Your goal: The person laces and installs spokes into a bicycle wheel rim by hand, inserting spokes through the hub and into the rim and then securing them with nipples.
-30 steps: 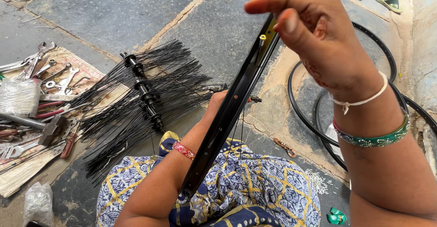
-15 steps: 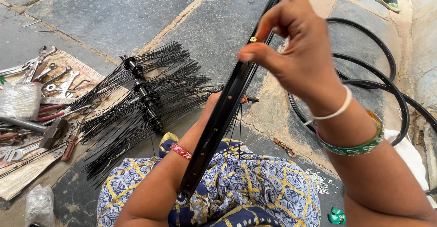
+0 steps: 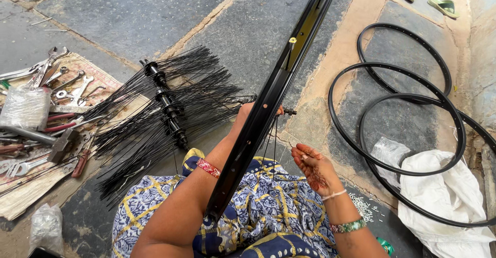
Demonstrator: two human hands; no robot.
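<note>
A black bicycle rim (image 3: pixel 268 103) stands tilted across my lap, running from my knee up to the top of the view. A small brass nipple (image 3: pixel 292 41) sits in one of its holes. My left hand (image 3: pixel 247 110) reaches behind the rim and is mostly hidden; its fingertips close around a hub axle (image 3: pixel 289 112) that pokes out on the right side. Thin spokes (image 3: pixel 274 139) hang down from there. My right hand (image 3: pixel 312 167) hovers palm up just right of the spokes, fingers spread and empty.
Three hubs bristling with black spokes (image 3: pixel 165 103) lie on the stone floor to the left. Wrenches and pliers (image 3: pixel 57 82) cover a mat at far left. Three loose rims (image 3: pixel 408 134), a white sack (image 3: pixel 444 196) and scattered nipples (image 3: pixel 361 206) lie right.
My right hand has dropped from the upper part of the rim, where it pinched the nipple, down beside my lap and opened. The nipple stays in the rim.
</note>
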